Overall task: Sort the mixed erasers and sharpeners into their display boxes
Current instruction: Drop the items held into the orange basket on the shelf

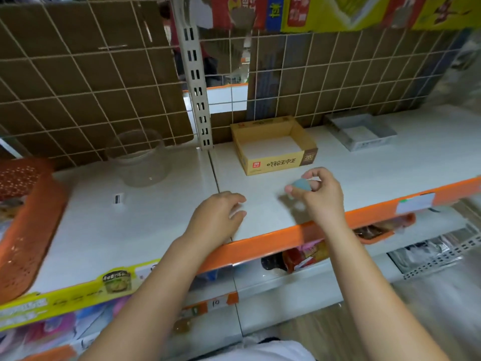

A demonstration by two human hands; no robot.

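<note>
My right hand (318, 196) pinches a small pale blue rounded piece (302, 185) just above the white shelf (156, 225), in front of the yellow cardboard display box (273, 162). Only the white bottom of that box shows inside it. A grey display box (364, 134) sits further back to the right, its inside also showing white. My left hand (221, 214) rests on the shelf with fingers curled loosely, holding nothing that I can see. Blur hides whether the blue piece is an eraser or a sharpener.
A clear plastic jar (140, 157) stands at the back left. An orange perforated basket (23, 225) sits at the far left edge. A wire grid (91, 82) backs the shelf. The orange shelf lip (286, 241) runs along the front, with packed goods on the shelves below.
</note>
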